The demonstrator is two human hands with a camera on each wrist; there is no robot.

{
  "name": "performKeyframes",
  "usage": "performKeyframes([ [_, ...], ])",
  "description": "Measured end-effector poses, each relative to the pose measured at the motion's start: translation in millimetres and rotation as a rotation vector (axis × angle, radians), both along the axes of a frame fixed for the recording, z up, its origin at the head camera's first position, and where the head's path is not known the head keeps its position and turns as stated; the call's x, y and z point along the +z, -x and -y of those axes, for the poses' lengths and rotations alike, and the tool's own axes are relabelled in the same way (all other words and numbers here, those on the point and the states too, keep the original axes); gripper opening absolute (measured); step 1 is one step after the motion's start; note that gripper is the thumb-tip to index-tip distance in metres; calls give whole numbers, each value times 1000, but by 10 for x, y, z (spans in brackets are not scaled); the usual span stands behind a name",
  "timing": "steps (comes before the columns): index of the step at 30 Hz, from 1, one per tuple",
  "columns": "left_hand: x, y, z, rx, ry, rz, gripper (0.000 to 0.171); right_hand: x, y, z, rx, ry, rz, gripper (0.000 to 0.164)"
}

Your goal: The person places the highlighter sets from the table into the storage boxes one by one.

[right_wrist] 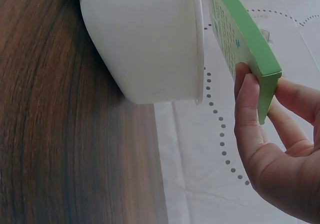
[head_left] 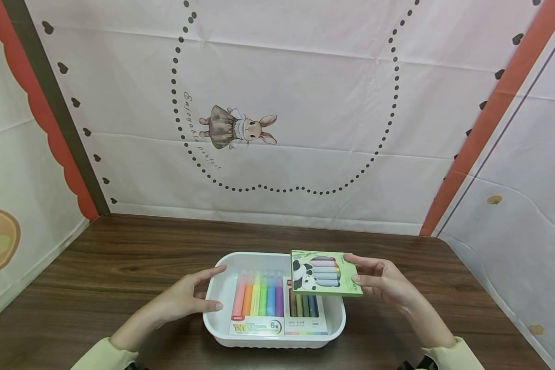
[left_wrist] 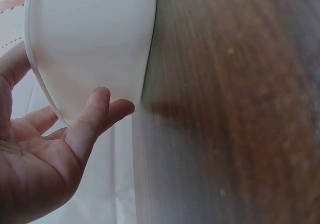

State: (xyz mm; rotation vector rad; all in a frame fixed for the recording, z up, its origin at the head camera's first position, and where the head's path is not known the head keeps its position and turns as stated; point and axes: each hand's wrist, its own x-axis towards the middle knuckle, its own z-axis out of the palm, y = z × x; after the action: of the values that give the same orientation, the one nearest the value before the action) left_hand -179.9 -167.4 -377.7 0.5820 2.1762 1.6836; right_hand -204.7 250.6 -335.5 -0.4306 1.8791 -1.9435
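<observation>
A white plastic basin [head_left: 219, 333] stands on the table. My left hand [head_left: 187, 293] holds its left end, with fingers over the rim and others against the outer wall [left_wrist: 95, 38]. My right hand [head_left: 386, 282] pinches the right edge of a thin green box [head_left: 300, 255] with pandas on it and a window showing pastel-coloured sticks. Above the basin's right side, that box hangs tilted, its green edge [right_wrist: 250, 33] clear of the rim. Inside the basin lie a pack of six rainbow-coloured markers [head_left: 256, 303] and a pack of darker sticks [head_left: 303, 306], partly hidden by the green box.
The dark wood-grain table [head_left: 134, 252] extends around the basin. A white printed cloth [head_left: 324, 128] with a rabbit picture hangs behind the table, and further patterned cloth [head_left: 513, 205] rises along the sides.
</observation>
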Motion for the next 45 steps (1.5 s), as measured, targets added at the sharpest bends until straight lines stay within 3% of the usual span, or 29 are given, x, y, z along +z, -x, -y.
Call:
performKeyframes([
  [15,1,-4,1,-5,-16,2,83,-12,5,165,0,-60,-37,56],
  [45,10,-7,6,5,18,-17,83,-16,-2,435,17,-186,-67,56],
])
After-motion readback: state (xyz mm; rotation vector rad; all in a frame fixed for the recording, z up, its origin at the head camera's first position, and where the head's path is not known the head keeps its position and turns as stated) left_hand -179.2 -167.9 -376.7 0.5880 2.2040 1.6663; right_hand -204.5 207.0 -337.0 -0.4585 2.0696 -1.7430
